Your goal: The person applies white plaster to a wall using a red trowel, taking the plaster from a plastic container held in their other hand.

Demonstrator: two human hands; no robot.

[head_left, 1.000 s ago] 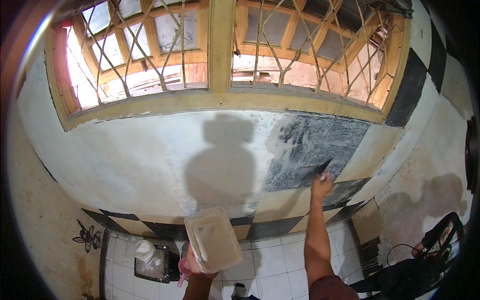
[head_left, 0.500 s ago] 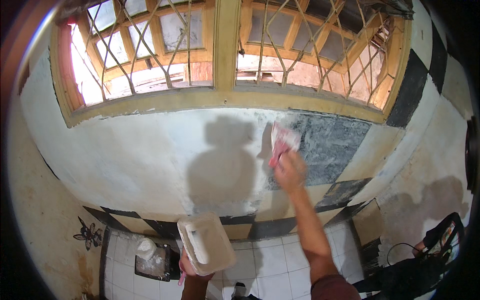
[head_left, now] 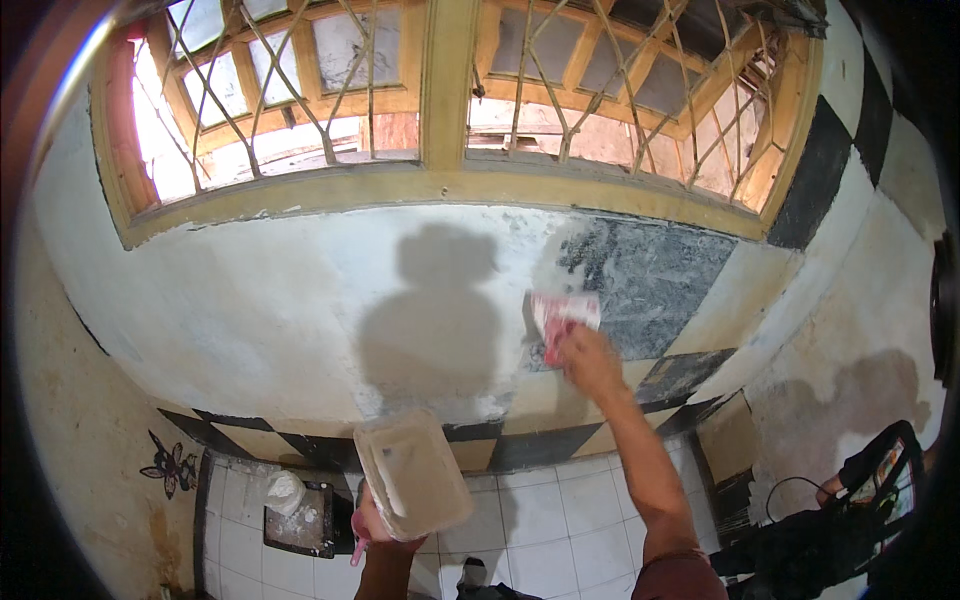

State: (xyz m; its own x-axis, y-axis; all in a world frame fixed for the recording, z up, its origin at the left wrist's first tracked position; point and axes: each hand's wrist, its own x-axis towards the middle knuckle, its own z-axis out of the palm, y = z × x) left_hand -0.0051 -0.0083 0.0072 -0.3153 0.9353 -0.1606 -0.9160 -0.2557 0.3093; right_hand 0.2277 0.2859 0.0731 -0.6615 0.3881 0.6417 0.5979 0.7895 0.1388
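Observation:
My right hand (head_left: 595, 365) is closed on a red-pink scraper (head_left: 563, 320) with a white-smeared blade, held at the wall where a white coat (head_left: 250, 310) meets a smudged dark grey square (head_left: 655, 285). My left hand (head_left: 375, 520) grips a rectangular plastic tub (head_left: 410, 470) from its left side and below, with pale paste inside. A pink handle (head_left: 358, 545) pokes out below that hand; what it belongs to is hidden. My shadow falls on the white part of the wall.
Above is a wooden window (head_left: 445, 190) with metal bars. At lower left, a dark stand (head_left: 310, 535) holding a white bag (head_left: 285, 490) sits on the tiled floor (head_left: 535, 530). A person in dark clothing (head_left: 800, 540) is at lower right, beside the side wall (head_left: 820, 380).
My right hand has moved left along the wall since the first frame, then slightly down, and the scraper's pink-and-white face now shows. The tub has shifted slightly.

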